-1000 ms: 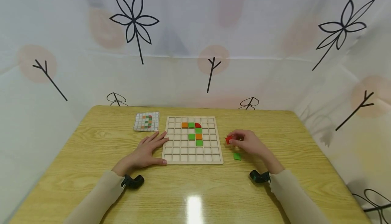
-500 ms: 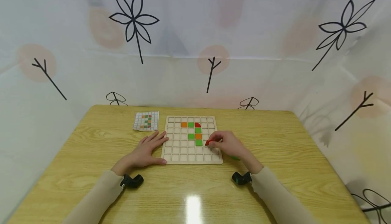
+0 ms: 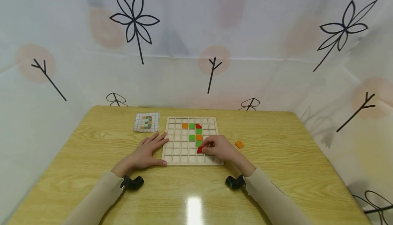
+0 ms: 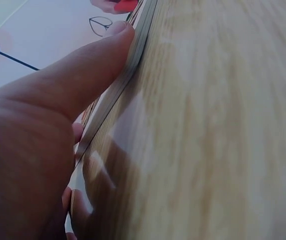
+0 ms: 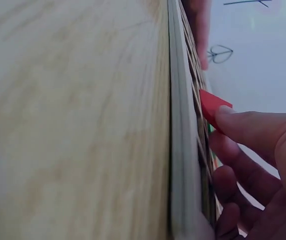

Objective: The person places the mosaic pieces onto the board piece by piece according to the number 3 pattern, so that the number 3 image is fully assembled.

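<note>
My right hand (image 3: 217, 147) pinches a red tile (image 3: 200, 149) between thumb and fingers, tilted over a cell just below the lowest green tile (image 3: 199, 144). In the right wrist view the red tile (image 5: 213, 106) stands on edge at the board's grid. My left hand (image 3: 147, 151) lies with fingers spread along the left edge of the wooden grid board (image 3: 179, 158), thumb at the lower left corner. Orange, green and red tiles fill several cells, among them an orange tile (image 3: 185, 125) and a red rounded-corner tile (image 3: 198, 126).
A paper card (image 3: 139, 124) with a printed coloured grid lies beyond my left hand. One loose orange tile (image 3: 239, 144) lies on the wooden table (image 3: 172, 197) to the right of the board. A patterned cloth (image 3: 175, 81) hangs behind the table.
My right hand has carried the red tile leftward from the table right of the board to a lower cell, and the loose orange tile has come into sight. The left hand stays put.
</note>
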A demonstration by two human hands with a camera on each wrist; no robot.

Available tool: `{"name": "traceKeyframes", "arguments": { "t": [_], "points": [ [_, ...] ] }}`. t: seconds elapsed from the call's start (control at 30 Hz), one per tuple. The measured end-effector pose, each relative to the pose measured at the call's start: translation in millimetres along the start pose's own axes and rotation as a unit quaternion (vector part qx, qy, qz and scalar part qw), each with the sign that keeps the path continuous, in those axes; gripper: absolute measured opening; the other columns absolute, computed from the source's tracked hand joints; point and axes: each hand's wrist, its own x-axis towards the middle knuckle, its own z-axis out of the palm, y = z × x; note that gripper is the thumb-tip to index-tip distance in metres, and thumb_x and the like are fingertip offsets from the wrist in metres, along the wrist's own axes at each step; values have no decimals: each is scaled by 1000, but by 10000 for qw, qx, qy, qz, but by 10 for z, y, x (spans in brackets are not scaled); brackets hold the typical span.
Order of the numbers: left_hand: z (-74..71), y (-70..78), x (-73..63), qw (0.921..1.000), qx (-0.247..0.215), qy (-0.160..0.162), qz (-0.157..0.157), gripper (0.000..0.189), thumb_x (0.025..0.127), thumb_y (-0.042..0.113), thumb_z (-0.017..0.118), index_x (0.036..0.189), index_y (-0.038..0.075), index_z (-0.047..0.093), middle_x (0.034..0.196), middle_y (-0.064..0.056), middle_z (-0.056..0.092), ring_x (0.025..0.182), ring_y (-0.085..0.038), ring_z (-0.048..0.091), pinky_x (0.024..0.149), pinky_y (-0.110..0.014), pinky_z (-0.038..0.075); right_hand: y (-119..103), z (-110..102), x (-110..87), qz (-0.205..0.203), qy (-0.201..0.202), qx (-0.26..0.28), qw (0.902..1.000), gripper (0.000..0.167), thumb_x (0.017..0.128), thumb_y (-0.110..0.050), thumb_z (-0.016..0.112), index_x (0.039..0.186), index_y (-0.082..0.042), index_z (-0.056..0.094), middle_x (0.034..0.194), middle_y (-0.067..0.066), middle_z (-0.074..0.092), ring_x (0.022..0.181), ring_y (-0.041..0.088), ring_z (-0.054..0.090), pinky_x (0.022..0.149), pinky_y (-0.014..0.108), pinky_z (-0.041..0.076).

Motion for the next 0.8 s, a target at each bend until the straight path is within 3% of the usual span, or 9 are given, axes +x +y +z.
{"name": "traceKeyframes", "arguments": {
  "t": [0.4,0.8],
  "points": [
    [2,-6,1,9999,-92,-67,-85,94,83,62,72,157,19,35,166,-3,16,152,-33,5,115,-62,4,-26,0,48,-160,-226,-362,9990,9,91,-14,74,98,-16,78,87,-8,65,70,12,54,62,28,46],
    [-5,10,4,9999,-112,-32,-46,92,83,59,72,157,17,36,165,-5,18,151,-35,6,114,-64,5,-38,16,70,-263,-137,-790,9964,12,91,-14,74,100,-18,80,82,-10,62,68,11,53,61,28,45]
  ]
}}
